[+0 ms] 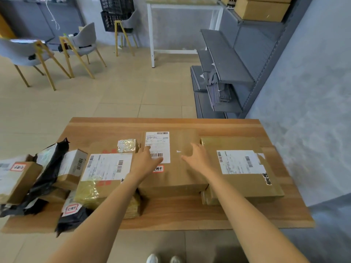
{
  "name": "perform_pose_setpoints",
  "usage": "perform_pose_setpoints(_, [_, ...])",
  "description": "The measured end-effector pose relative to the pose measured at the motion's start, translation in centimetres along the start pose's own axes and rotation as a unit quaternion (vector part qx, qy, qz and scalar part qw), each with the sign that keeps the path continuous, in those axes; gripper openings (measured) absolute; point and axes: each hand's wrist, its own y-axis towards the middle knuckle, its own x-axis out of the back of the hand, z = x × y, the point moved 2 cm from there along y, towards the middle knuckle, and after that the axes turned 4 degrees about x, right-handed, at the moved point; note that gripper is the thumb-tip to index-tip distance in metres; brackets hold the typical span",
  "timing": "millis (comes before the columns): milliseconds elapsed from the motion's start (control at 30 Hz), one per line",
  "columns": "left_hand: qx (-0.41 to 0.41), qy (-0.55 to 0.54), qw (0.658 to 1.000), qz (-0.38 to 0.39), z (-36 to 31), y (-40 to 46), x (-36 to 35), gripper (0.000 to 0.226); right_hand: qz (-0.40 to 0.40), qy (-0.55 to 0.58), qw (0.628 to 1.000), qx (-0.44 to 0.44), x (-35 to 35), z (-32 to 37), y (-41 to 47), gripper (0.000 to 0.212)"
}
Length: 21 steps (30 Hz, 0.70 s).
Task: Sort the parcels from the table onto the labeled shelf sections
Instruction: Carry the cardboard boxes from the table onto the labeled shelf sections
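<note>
While the wooden table (190, 211) fills the lower half of the frame, a grey shelf unit (228, 69) is seen at upper right. A flat cardboard parcel (174, 177) lies at the table's centre, between other boxes. It is touched by the left hand (145, 161) and right hand (197, 158), both laid on top with fingers spread and relaxed.
</note>
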Motion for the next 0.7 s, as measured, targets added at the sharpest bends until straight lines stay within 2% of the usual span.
perform_pose_setpoints(200, [0.036,-0.032,0.999,0.009,1.3,0.9,-1.4,0.064,-0.033,0.057,0.996,-0.064,-1.0,-1.6,-0.2,0.074])
perform_pose_setpoints(433, [0.096,-0.129,0.987,0.016,3.0,2.8,-3.3,0.083,-0.048,0.058,0.993,-0.086,-1.5,-1.9,-0.2,0.071])
perform_pose_setpoints(700, [0.112,-0.174,0.978,0.003,1.9,2.0,-1.9,0.054,-0.054,0.160,0.978,-0.121,-1.0,-2.3,0.0,0.073])
